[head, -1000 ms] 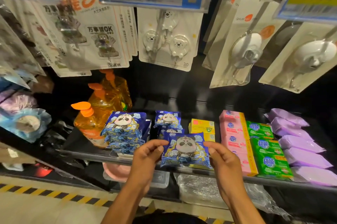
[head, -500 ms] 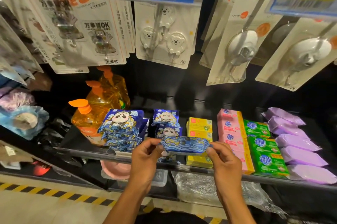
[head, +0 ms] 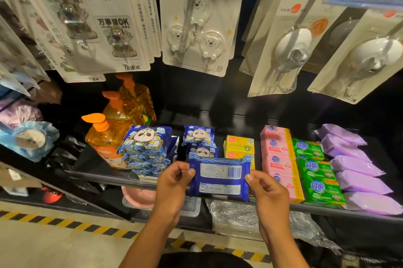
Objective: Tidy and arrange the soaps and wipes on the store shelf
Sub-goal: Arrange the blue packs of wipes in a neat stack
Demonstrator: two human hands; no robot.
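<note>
At the near lip of the shelf, a blue wipes pack is held up in the air, overlapping the edge between the panda stack on the left and the yellow boxes on the right. The left hand pinches its left side seam between thumb and curled fingers; the right hand pinches the right seam the same way.

Just beyond the held pack, two more panda packs lie in a row running toward the far side, with only a narrow gap to the stack on their left and to the yellow boxes on their right. Farther right the rows sit tight together: pink soap bars, green soap bars, then purple packs, all reaching the near lip. Orange pump bottles stand at the left end. Behind the rows, a strip of dark bare shelf runs along the far side. Hook cards hang overhead, their lower edges well above the soaps but close over the rear bottle's pump.

Seen from the back, the held pack shows a white barcode panel, a second pale label strip lower down, and a wave pattern along its crimped top edge. It looks flat and uncreased, with its long side level.
</note>
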